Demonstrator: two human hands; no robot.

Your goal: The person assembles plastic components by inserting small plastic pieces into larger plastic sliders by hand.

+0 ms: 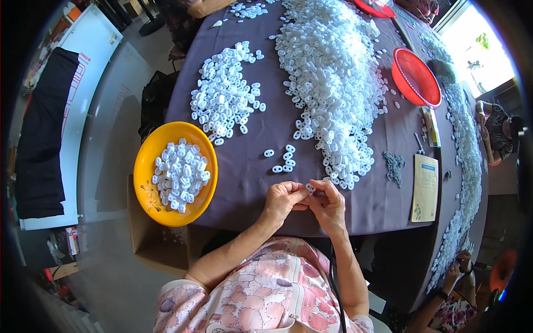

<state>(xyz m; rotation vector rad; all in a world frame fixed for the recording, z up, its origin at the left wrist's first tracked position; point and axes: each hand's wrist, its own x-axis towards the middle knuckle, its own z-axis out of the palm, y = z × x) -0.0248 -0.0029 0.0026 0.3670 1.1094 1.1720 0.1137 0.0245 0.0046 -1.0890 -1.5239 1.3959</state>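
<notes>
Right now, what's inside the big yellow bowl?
Inside the yellow bowl is a heap of small white pieces. The heap hides the bowl's middle, so anything underneath can't be seen.

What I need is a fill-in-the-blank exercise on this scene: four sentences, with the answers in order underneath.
1. The yellow bowl stands to the person's ____.
2. The left hand and right hand come together at a small piece whose colour is ____.
3. The round basket is coloured ____.
4. In the picture, the flat tan packet lies to the ____ of the grey clump.

Missing words: left; white; red; right.
</notes>
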